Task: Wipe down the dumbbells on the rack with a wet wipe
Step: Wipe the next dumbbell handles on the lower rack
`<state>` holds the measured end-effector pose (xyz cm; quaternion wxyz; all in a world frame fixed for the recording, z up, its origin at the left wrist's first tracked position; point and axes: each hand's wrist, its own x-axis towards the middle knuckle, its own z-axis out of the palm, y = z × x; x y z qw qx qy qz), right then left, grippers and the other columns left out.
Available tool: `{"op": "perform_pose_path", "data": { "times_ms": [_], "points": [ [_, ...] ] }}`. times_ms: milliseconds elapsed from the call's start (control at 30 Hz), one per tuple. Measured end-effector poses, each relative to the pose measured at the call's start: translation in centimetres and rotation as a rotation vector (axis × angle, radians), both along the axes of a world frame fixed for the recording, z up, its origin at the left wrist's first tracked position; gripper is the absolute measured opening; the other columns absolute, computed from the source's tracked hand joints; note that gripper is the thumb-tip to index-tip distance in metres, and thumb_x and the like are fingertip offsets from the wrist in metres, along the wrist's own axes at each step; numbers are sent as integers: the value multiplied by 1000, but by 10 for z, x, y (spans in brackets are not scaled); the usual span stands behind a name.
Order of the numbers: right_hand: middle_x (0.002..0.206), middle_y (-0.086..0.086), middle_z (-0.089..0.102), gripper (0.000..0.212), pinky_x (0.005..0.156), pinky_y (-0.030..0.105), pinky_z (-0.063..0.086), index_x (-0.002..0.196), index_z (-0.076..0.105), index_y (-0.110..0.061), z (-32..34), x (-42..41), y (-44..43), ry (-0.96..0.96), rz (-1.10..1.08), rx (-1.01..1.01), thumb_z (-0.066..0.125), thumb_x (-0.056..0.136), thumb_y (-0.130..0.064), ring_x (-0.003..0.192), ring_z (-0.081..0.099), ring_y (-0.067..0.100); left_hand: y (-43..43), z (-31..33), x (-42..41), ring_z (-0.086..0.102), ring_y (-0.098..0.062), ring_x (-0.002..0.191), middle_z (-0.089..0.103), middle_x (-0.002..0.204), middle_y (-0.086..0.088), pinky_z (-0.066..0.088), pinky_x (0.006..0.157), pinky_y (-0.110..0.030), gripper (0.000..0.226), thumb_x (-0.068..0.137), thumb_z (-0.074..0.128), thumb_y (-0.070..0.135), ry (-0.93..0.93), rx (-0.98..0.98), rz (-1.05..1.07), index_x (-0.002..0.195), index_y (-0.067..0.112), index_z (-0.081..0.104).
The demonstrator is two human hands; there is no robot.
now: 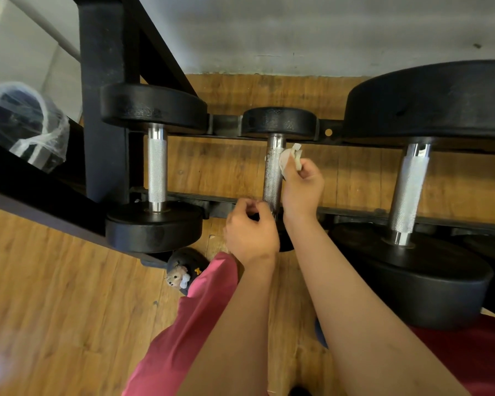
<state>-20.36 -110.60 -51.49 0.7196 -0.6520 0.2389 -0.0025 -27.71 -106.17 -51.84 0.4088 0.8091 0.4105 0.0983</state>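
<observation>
Three black dumbbells lie across the black rack (355, 214). The small middle dumbbell (279, 121) has a knurled steel handle (272, 172). My right hand (302, 187) pinches a crumpled white wet wipe (290, 158) against the right side of that handle, near its far end. My left hand (250, 232) is curled over the near end of the same dumbbell and hides its near head. The left dumbbell (155, 167) and the large right dumbbell (412, 190) lie on either side, untouched.
A black rack upright (103, 95) stands at the left. A dumbbell wrapped in clear plastic (26, 124) sits on a higher rail at far left. Wooden floor (55, 295) lies below, with my slippered foot (183, 270) and red trouser leg (195, 324).
</observation>
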Motion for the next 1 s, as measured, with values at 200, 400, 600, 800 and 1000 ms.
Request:
{"op": "perform_pose_path", "data": {
  "times_ms": [200,400,600,800,1000],
  "points": [
    [92,-4,70,19,75,18,53,105,65,-7,4,-2,2,79,113,162,67,91,-18,82,66,0,0,2,0,62,-19,77,61,70,14,52,74,-45,25,75,38,52,-13,-12,-1,72,33,54],
    [65,-5,56,20,59,16,43,75,63,-11,5,0,-5,40,10,113,61,95,-13,60,50,1,-1,4,1,61,-20,79,58,68,15,51,73,-43,17,78,44,43,-6,-25,11,72,31,55],
    [96,-3,73,19,82,21,55,108,69,-7,5,-7,-10,101,107,208,63,93,-16,91,68,5,-1,1,0,61,-20,78,61,69,13,52,73,-45,26,76,39,49,-24,-17,13,72,30,56],
    [97,0,73,17,68,11,50,106,69,-8,4,-10,-12,112,190,184,66,91,-17,85,69,2,-1,0,0,61,-19,79,60,71,14,52,75,-44,24,79,42,45,-19,-11,14,75,28,59],
    [75,0,64,11,67,9,47,83,68,-7,2,-4,-18,63,92,109,65,92,-13,68,58,-1,-1,0,0,61,-20,79,61,72,13,52,75,-44,25,78,42,46,-13,-7,13,75,28,59]
  ]
}}
